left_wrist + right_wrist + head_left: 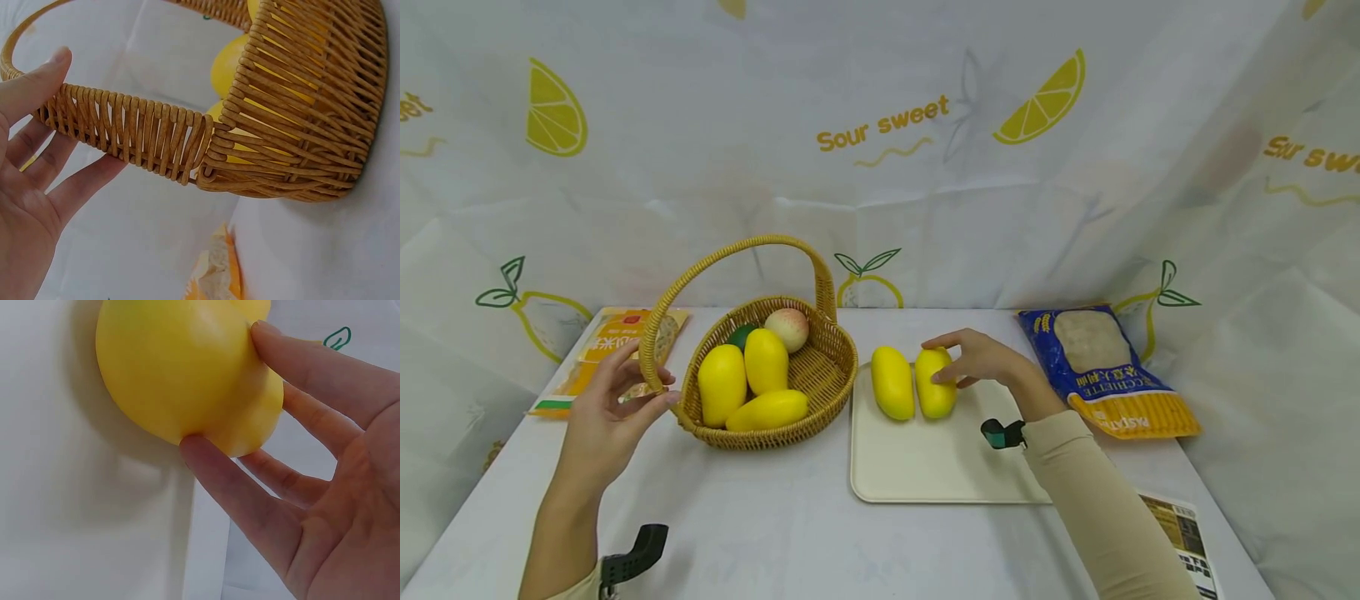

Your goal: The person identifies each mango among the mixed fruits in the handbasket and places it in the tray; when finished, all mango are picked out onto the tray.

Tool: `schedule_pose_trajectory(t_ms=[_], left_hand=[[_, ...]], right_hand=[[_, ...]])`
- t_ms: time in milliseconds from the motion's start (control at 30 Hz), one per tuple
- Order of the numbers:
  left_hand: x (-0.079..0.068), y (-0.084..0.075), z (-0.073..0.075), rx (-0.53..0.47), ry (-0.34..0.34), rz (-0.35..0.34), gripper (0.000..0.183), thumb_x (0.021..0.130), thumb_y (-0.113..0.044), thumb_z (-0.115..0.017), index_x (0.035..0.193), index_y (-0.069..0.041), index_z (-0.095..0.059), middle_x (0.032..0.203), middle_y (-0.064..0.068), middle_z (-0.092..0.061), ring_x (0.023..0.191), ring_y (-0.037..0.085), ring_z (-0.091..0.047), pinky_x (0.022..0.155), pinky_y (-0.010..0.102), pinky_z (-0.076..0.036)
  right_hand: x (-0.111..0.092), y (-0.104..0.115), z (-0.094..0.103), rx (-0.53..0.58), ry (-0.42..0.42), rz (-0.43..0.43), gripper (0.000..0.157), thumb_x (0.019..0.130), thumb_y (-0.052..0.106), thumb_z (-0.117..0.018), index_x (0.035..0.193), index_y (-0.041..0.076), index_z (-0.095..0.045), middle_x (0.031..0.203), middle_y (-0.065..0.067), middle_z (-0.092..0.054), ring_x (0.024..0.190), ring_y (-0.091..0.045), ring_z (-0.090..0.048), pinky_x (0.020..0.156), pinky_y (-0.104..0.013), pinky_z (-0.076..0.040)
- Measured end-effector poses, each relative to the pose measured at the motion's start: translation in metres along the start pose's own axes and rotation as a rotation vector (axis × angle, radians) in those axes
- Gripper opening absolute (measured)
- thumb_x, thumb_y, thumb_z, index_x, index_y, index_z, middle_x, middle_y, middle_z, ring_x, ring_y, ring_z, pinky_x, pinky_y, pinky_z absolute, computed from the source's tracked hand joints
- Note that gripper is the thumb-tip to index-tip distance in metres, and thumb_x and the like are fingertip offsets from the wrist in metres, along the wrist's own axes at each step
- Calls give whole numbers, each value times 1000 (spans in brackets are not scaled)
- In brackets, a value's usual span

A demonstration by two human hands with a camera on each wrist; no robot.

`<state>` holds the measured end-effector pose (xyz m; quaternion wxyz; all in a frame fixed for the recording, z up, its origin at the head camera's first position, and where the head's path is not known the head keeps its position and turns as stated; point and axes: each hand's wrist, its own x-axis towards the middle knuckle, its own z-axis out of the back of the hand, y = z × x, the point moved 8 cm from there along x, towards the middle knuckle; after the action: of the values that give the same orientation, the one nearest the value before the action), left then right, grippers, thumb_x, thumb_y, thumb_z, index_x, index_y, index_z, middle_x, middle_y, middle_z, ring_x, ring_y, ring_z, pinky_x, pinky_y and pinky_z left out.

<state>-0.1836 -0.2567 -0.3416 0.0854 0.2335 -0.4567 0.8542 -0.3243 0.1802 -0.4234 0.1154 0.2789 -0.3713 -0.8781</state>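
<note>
My left hand (606, 408) holds the side of the wicker basket's arched handle between thumb and fingers; the handle (134, 128) shows close up in the left wrist view. Inside the basket (827, 400) lie three yellow mangoes (767, 360), a pinkish peach (787, 330) and a dark green fruit that is mostly hidden. To its right, two more mangoes lie side by side on a cream tray (917, 475). My right hand (981, 362) grips the right-hand mango (934, 400), thumb and fingertips on its surface in the right wrist view. The left-hand mango (892, 383) lies untouched.
A blue and orange pasta bag (1105, 367) lies right of the tray. Behind my left hand is an orange and yellow food packet (602, 342). A printed sheet (1183, 537) sits near the right table edge. A lemon-print curtain (880, 200) hangs behind the table.
</note>
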Motion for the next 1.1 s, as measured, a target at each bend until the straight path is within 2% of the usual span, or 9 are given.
schedule_pose_trajectory(t_ms=[567,733,933,1100], left_hand=[[0,1,1,8,-6,8,80,82,12,-76,152,-12,-44,103,-24,-62,96,-10,-61,85,0,-50],[1,1,-1,-4,-5,2,81,81,13,-77,151,-11,-44,102,-24,-62,96,-9,-61,85,0,-50],[0,1,0,-14,-12,-15,80,79,17,-77,149,-7,-47,101,-22,-63,96,-7,-61,83,0,-51],[0,1,1,-16,-19,-31,82,77,19,-77,148,-6,-47,101,-23,-64,96,-7,-61,83,0,-51]], right_hand=[[2,4,-2,-34,19,-57,63,91,23,-77,149,16,-53,162,-15,-37,138,-37,-49,92,-43,-63],[-1,8,5,-106,1,-15,66,91,27,-77,151,15,-51,164,-16,-34,141,-43,-46,100,-50,-58],[-5,22,14,-182,-68,50,70,90,30,-78,152,14,-49,163,-17,-39,146,-49,-39,118,-62,-40],[-9,40,18,-194,-133,98,74,92,30,-76,155,12,-43,163,-15,-39,148,-46,-38,120,-63,-38]])
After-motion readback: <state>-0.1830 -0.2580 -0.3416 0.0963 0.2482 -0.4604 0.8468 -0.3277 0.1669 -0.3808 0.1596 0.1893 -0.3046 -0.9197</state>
